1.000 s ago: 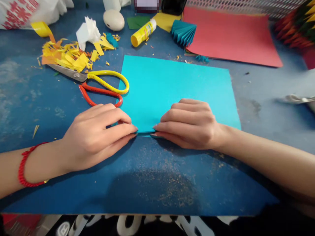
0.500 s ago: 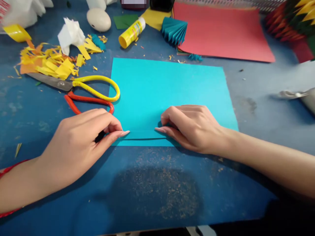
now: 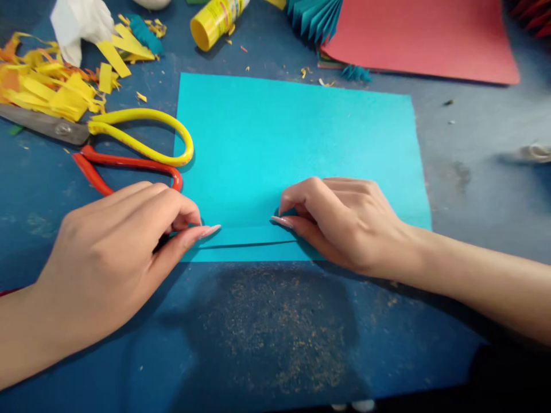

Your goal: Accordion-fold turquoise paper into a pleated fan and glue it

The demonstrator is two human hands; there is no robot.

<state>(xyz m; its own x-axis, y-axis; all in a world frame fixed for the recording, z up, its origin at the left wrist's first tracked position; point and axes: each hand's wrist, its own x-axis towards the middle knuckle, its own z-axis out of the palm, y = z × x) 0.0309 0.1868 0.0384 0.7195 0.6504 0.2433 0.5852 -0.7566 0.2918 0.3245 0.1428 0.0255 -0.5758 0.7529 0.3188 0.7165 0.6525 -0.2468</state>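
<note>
A bright blue sheet of paper (image 3: 267, 137) lies flat on the blue table, with a narrow folded strip along its near edge. My left hand (image 3: 116, 246) pinches the strip near its left end, thumb and fingers closed on the paper. Farther along the same strip, my right hand (image 3: 344, 223) grips it right of the middle, fingers curled and thumb pressed on the fold. Scissors (image 3: 142, 135) with one yellow and one red handle lie just beyond my left hand, the handles overlapping the sheet's left edge.
Yellow and orange paper scraps (image 3: 55, 86) and a crumpled white tissue (image 3: 84, 26) lie at the far left. A yellow glue stick (image 3: 215, 23), a teal pleated paper fan (image 3: 316, 17) and red paper sheets (image 3: 422, 40) are at the back. A greyish object (image 3: 536, 152) sits at the right edge.
The view has moved closer and lower, so things look larger. My left hand sits slightly farther left along the fold; my right hand keeps nearly the same place on it.
</note>
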